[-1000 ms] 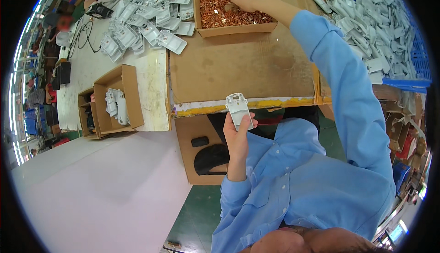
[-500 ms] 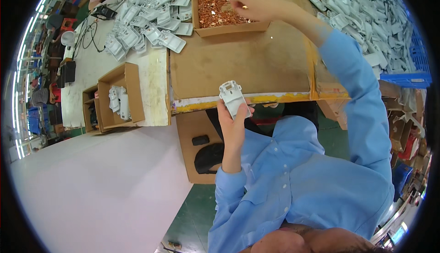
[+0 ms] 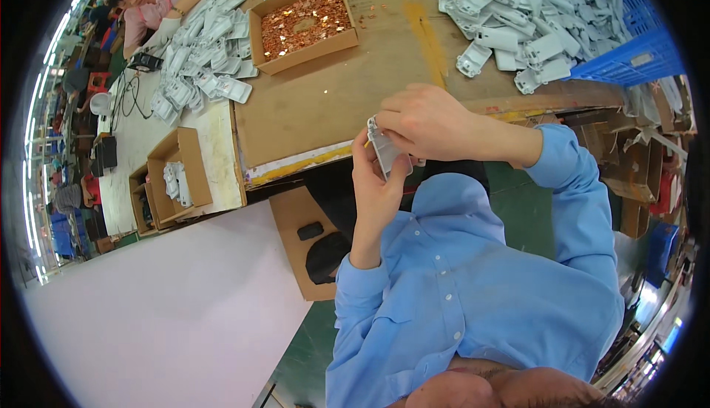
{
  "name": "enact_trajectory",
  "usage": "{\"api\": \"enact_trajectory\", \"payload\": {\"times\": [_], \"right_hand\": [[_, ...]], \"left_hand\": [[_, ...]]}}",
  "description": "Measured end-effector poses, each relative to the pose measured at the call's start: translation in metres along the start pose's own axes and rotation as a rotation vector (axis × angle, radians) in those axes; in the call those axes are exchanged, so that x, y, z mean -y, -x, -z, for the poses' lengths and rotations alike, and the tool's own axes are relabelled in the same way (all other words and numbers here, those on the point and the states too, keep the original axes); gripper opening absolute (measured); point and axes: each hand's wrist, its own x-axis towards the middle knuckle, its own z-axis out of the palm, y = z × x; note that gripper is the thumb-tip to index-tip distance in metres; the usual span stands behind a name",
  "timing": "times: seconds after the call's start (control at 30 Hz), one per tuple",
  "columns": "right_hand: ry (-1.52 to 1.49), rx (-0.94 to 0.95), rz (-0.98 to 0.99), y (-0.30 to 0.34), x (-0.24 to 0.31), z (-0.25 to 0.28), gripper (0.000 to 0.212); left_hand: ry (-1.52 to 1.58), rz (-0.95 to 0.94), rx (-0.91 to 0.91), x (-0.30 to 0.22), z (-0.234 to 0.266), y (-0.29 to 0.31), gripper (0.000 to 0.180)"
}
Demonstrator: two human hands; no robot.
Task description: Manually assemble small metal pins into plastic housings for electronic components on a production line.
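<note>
A white plastic housing (image 3: 384,151), long and shallow like a small tray, is tilted in my left hand (image 3: 373,197) just off the table's front edge. My left thumb lies across its lower part, with the fingers behind. Over the housing's upper part, my right hand (image 3: 427,121) has its fingers bent and pressed together against it. Whatever the right fingertips pinch is hidden by the hand. Farther off on the table stands a cardboard box (image 3: 314,51) full of small shiny copper-coloured metal pieces (image 3: 305,22).
White housings (image 3: 211,53) lie heaped at the far left, and another heap (image 3: 510,16) spreads at the right beside a blue crate (image 3: 632,60). Small cardboard boxes (image 3: 194,168) holding white parts stand at the left. Across the table, a co-worker's gloved hand (image 3: 166,32) is near the left heap.
My right hand has come back from the box of copper-coloured pieces to the housing in my left hand. The view has shifted, bringing more of the co-worker and right heap in.
</note>
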Motion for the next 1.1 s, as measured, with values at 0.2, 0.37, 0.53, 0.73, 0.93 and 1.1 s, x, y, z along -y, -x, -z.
{"api": "enact_trajectory", "payload": {"times": [0.2, 0.37, 0.53, 0.73, 0.93, 1.1], "right_hand": [[-0.130, -0.125, -0.101, 0.022, 0.005, 0.006, 0.010], [-0.389, -0.248, -0.282, 0.033, 0.009, 0.007, 0.017], [-0.604, -0.203, -0.436, 0.039, 0.011, 0.007, 0.022], [-0.547, -0.099, -0.436, 0.042, 0.026, 0.008, 0.020], [-0.536, -0.208, -0.381, 0.046, 0.028, 0.000, 0.018], [-0.536, -0.176, -0.394, 0.045, 0.025, -0.001, 0.018]], "left_hand": [[-0.096, 0.000, 0.007, 0.000, -0.014, 0.009, 0.060], [-0.011, -0.031, 0.085, 0.002, -0.015, 0.015, 0.062], [0.106, -0.001, 0.072, -0.002, -0.020, 0.020, 0.049], [-0.069, -0.014, -0.101, 0.006, -0.026, 0.021, 0.024], [-0.172, -0.057, -0.149, 0.006, -0.032, 0.024, 0.020], [-0.214, -0.066, -0.147, 0.005, -0.030, 0.025, 0.020]]}}
